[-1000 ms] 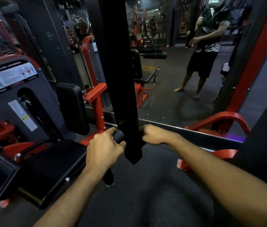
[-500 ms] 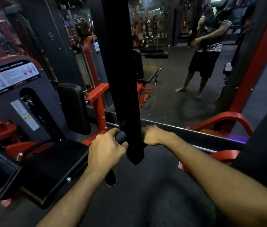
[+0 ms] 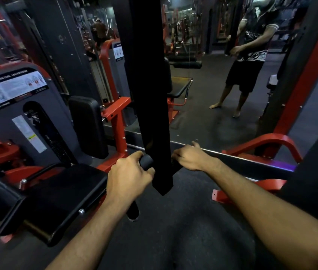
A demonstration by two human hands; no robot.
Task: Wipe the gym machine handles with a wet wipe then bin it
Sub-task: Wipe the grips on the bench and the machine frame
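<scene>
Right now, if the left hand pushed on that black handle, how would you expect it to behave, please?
The handle looks like a rigid bar through the upright, so probably stiff. Its matte rounded grip seems unlikely to slip in the left hand. Whether it pivots is unclear.

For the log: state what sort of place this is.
A gym, most likely. A weight machine with an exercise chart stands at left beside a padded seat, and a wall mirror reflects more machines.
</scene>
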